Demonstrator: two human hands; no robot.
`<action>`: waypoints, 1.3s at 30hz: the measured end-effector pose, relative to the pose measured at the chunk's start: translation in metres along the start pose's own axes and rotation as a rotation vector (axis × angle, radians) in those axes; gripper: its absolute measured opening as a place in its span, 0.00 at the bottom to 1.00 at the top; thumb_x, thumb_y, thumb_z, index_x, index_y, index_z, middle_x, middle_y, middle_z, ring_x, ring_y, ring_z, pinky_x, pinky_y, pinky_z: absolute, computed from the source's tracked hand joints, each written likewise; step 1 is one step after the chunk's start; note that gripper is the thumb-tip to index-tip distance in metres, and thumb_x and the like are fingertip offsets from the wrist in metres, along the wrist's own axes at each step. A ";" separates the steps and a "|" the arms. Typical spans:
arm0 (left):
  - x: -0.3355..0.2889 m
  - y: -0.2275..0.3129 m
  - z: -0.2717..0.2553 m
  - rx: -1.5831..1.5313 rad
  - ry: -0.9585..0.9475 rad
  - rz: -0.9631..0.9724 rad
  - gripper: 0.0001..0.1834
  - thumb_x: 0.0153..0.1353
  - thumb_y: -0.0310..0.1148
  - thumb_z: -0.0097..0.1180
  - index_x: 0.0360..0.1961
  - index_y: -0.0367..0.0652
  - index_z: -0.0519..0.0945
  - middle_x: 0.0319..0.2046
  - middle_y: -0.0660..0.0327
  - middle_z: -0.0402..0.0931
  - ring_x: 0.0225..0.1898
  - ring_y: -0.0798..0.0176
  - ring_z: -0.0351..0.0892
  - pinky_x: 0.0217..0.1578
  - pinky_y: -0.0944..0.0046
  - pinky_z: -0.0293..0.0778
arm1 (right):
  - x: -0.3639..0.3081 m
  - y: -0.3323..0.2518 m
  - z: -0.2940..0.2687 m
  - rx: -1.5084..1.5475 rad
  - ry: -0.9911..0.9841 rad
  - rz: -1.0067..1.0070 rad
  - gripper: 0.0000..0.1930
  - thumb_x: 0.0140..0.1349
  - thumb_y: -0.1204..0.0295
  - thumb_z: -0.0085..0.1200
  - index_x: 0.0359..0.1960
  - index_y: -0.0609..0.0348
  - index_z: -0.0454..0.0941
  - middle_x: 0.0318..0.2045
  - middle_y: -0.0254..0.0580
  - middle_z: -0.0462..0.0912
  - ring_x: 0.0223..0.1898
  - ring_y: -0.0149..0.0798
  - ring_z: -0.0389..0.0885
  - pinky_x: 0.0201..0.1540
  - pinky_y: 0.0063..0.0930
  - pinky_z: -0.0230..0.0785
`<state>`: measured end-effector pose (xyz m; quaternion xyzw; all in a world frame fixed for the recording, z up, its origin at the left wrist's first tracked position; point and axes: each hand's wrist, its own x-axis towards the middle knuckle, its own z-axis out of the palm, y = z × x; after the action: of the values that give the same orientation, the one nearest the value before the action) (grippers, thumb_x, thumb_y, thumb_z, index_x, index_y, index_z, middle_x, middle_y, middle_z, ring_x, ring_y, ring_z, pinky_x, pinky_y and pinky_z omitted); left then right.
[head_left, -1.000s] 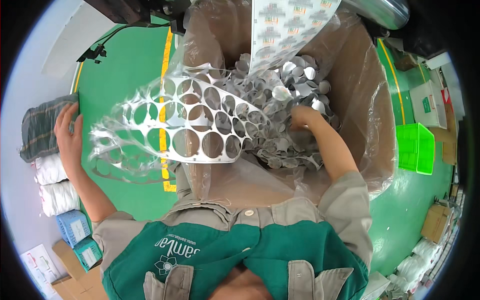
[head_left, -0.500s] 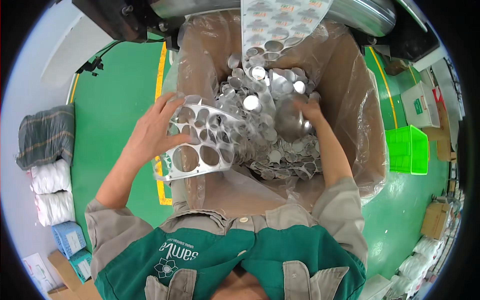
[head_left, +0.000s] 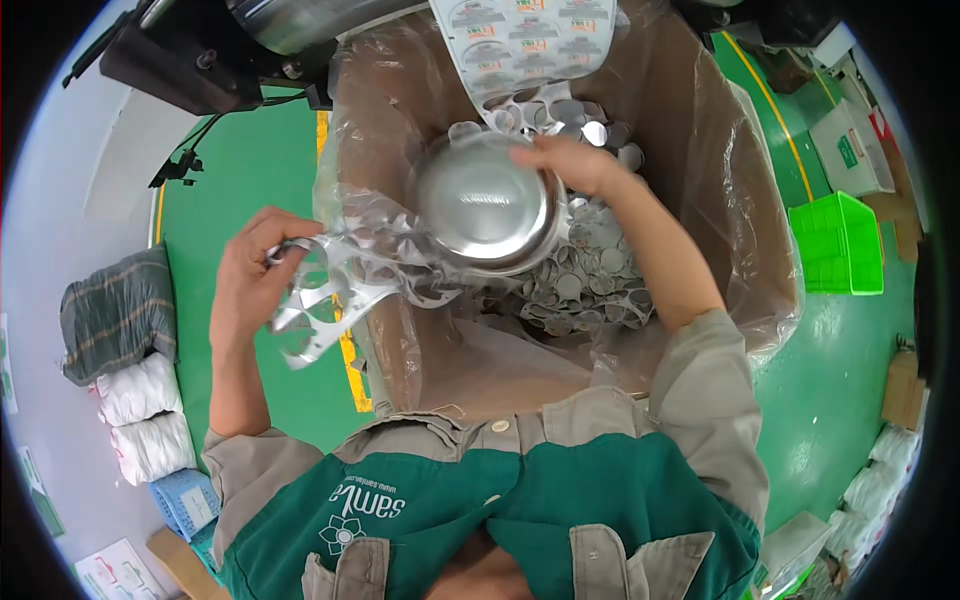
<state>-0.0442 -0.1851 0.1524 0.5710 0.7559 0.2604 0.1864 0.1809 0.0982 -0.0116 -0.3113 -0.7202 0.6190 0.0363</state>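
Observation:
My left hand (head_left: 252,275) is closed on the end of a silvery foil web with round holes punched through it (head_left: 375,290). The web is crumpled and stretches right, into a deep brown carton lined with clear plastic (head_left: 725,170). Over the carton, the fingers of my right hand (head_left: 580,165) grip the rim of a round shiny metal bowl (head_left: 485,195), somewhat blurred by motion. Loose foil discs (head_left: 600,265) are heaped beneath and beside the bowl, which covers part of the pile. From above, a printed foil sheet (head_left: 530,40) hangs down into the carton.
Machine parts with a metal roller (head_left: 300,20) run across the top. A bright green crate (head_left: 835,245) stands on the green floor at right. To the left lie a dark checked bundle (head_left: 120,310) and white packs (head_left: 145,415) along the wall.
My right hand has brought the bowl up and left from the disc pile. My left hand has moved left and slightly down, and the punched web, flatter before, is now bunched and twisted.

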 end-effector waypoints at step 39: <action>-0.090 0.002 -0.071 -0.736 0.992 0.253 0.24 0.50 0.23 0.45 0.51 0.34 0.64 0.33 0.55 0.73 0.35 0.62 0.73 0.38 0.64 0.70 | 0.020 0.078 -0.001 -0.628 -0.030 0.288 0.43 0.45 0.42 0.54 0.53 0.69 0.65 0.52 0.60 0.67 0.57 0.54 0.62 0.58 0.35 0.54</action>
<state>-0.0585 -0.2835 0.2086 0.3657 0.5400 0.7573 -0.0343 0.1965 0.1116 -0.0893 -0.3965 -0.8248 0.3702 -0.1594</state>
